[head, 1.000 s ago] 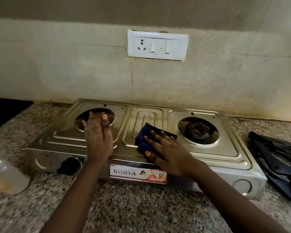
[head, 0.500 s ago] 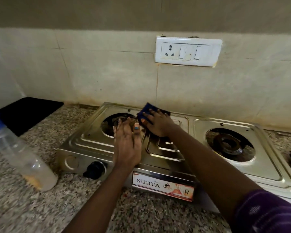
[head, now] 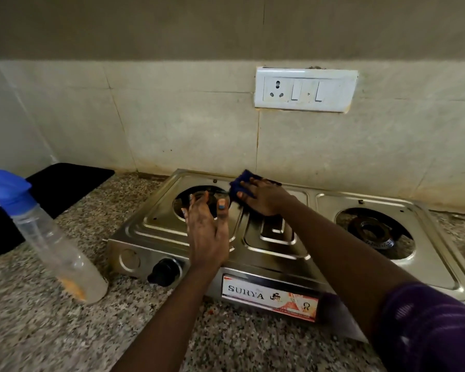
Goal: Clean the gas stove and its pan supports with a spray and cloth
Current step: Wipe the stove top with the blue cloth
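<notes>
**Wiping the back rim of the stove, left side**

My right hand [head: 263, 198] presses the dark blue cloth [head: 239, 185] flat, fingers spread, against the back edge of the gas stove [head: 274, 253], just behind the left burner well [head: 199, 201]. My left hand [head: 207, 232] lies open on the stove top at that well, holding nothing and steadying the body. I'd keep even downward pressure and follow the stamped ridges, since grime likely sits in their creases. The stove is thin, glossy pressed steel with rounded steps. The spray bottle [head: 51, 237], clear plastic with a blue head, stands on the speckled granite worktop [head: 38, 331] to the left, well apart. The pan supports are off the burners.
</notes>
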